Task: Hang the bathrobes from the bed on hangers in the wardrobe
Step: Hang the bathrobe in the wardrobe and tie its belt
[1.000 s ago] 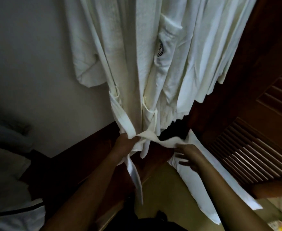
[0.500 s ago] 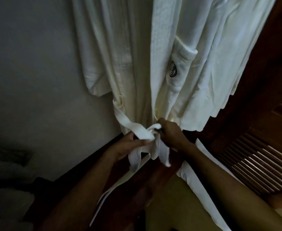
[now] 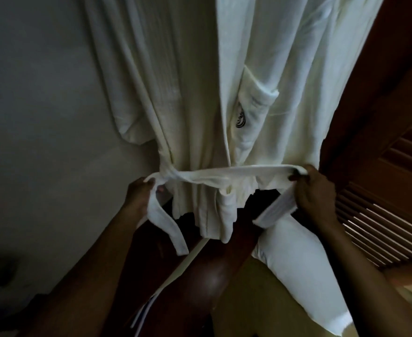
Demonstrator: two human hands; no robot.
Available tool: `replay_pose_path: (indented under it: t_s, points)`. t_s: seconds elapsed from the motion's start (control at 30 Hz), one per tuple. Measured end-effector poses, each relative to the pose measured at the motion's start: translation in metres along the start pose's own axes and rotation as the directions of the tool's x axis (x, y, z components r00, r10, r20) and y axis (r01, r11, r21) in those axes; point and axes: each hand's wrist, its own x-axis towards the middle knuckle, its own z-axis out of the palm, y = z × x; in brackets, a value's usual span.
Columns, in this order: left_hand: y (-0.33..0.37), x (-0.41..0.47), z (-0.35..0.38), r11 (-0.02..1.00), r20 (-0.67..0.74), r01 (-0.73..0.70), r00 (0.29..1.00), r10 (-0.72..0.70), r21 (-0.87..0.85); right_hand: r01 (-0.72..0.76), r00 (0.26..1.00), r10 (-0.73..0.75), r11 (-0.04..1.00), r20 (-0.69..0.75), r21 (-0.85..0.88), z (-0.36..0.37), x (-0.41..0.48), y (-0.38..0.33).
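Here, the fingers [image 3: 143, 188] of the left hand [image 3: 138, 201] are curled round the left tail of the white belt [image 3: 236, 172], just beside its knot [image 3: 173, 177], and the loose end drops below the fist. The fingers [image 3: 303, 182] of the right hand [image 3: 318, 195] are closed over the other tail in the same way, its end falling beneath the palm. Between the two fists the belt runs taut and nearly level across the front of a white bathrobe [image 3: 195, 93], which hangs upright (its top runs out of frame). A pocket [image 3: 256, 105] with a dark emblem sits above the belt, right of centre. A grey wall [image 3: 37, 105] lies behind on the left. A louvred wardrobe door [image 3: 380, 215] of dark wood stands just right of the right hand. A white cloth [image 3: 297, 268] lies lower down, under the right forearm.
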Motion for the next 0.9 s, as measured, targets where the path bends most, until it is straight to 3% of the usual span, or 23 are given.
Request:
replay_pose_path:
  t_s: [0.1,0.17,0.23,0.3,0.37,0.4,0.43,0.5,0.57,0.6,0.7,0.8,0.9]
  points:
    - [-0.009,0.000,-0.004,0.984,-0.009,0.147,0.989,-0.147,0.101,-0.225,0.973,0.231,0.965,0.029,-0.137,0.015,-0.013,0.029]
    - [0.000,-0.021,-0.002,0.966,0.080,0.131,0.985,-0.152,0.223,-0.280,0.942,0.313,0.931,0.117,-0.235,0.032,-0.030,0.043]
    - [0.009,-0.037,0.005,0.912,0.197,0.092,0.963,-0.184,0.399,-0.269,0.876,0.378,0.899,0.301,-0.345,0.048,-0.047,0.056]
    - [0.008,-0.044,0.008,0.912,0.331,0.030,0.927,-0.179,0.409,-0.121,0.739,0.413,0.859,0.532,-0.498,0.060,-0.061,0.056]
    - [-0.002,-0.048,0.004,0.933,0.428,-0.097,0.901,-0.066,0.347,0.012,0.663,0.309,0.906,0.682,-0.422,0.066,-0.066,0.027]
    - [-0.007,-0.049,0.001,0.933,0.461,-0.154,0.887,-0.014,0.324,0.026,0.682,0.176,0.964,0.710,-0.264,0.070,-0.066,0.006]
    - [-0.011,-0.053,-0.001,0.936,0.487,-0.192,0.873,0.026,0.295,0.046,0.733,0.012,0.997,0.680,-0.068,0.075,-0.065,-0.017]
    - [-0.009,-0.060,0.000,0.955,0.512,-0.179,0.858,0.035,0.235,0.141,0.871,-0.206,0.975,0.447,0.175,0.090,-0.056,-0.058]
    - [-0.002,-0.071,0.006,0.988,0.542,-0.105,0.840,0.027,0.112,0.208,0.924,-0.240,0.969,0.297,0.135,0.105,-0.036,-0.078]
    - [0.001,-0.077,0.009,0.994,0.534,-0.097,0.843,0.060,0.041,0.202,0.931,-0.214,0.977,0.297,0.073,0.110,-0.025,-0.083]
    - [0.009,-0.090,0.014,0.960,0.466,-0.278,0.845,0.264,-0.041,0.290,0.924,-0.241,0.948,0.296,-0.133,0.119,0.000,-0.084]
    - [0.005,-0.091,0.014,0.938,0.486,-0.348,0.820,0.304,0.000,0.454,0.855,-0.366,0.871,0.366,-0.188,0.117,0.015,-0.078]
    - [-0.003,-0.076,0.002,0.935,0.329,-0.343,0.896,0.299,0.085,0.493,0.797,-0.400,0.864,0.452,-0.105,0.097,0.029,-0.078]
